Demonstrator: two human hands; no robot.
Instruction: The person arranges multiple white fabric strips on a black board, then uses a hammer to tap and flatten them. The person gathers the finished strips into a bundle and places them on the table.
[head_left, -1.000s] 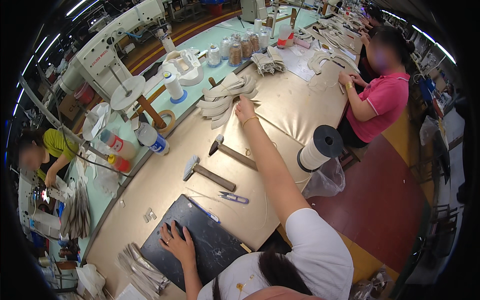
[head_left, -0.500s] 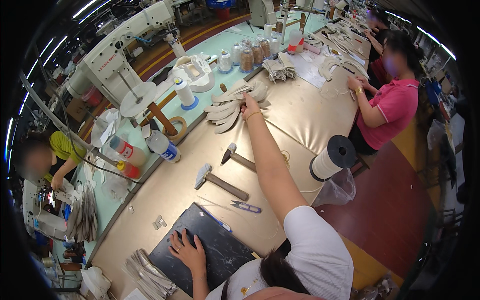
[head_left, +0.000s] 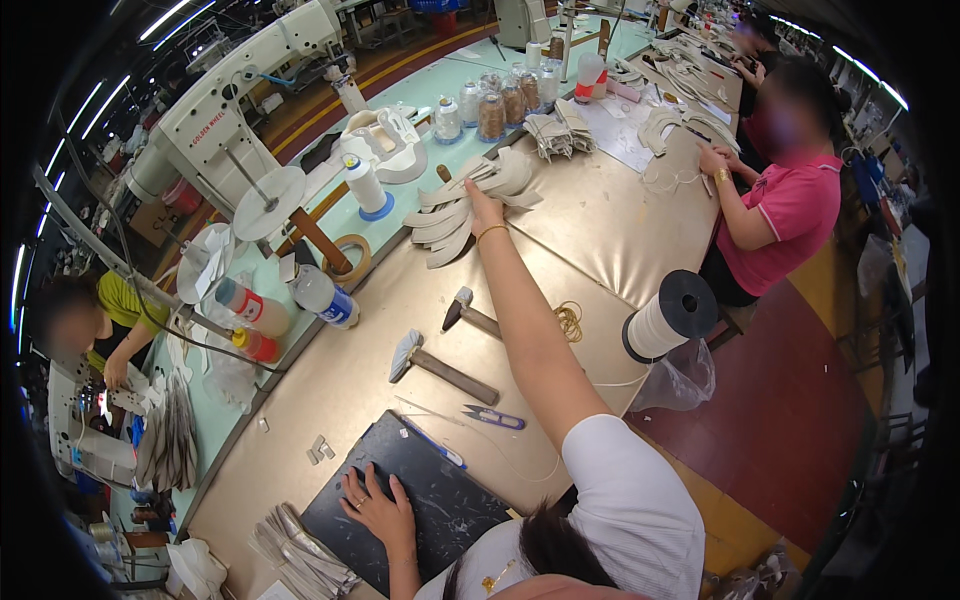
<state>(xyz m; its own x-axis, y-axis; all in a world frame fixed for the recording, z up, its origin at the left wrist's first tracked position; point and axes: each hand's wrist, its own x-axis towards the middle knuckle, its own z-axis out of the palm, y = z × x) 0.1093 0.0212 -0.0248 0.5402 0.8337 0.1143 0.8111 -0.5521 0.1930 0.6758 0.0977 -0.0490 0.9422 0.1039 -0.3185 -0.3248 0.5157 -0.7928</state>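
My left hand lies flat with its fingers spread on a black cutting board at the near edge of the table. Stretched far forward, my right hand grips at a loose pile of curved beige strips. Its thumb shows on top of them; the other fingers are mostly hidden. Between the hands lie two hammers, one with a wrapped head and another partly behind my right forearm. Thread snips and a blue-and-white pen-like tool are by the board.
A large spool of white cord stands to the right, next to a loop of tan cord. Bottles, a tape roll and thread cones line the left side. A person in pink works at the right.
My right hand has moved slightly left over the pile of strips, its thumb now lying on them. My left hand stays flat on the board.
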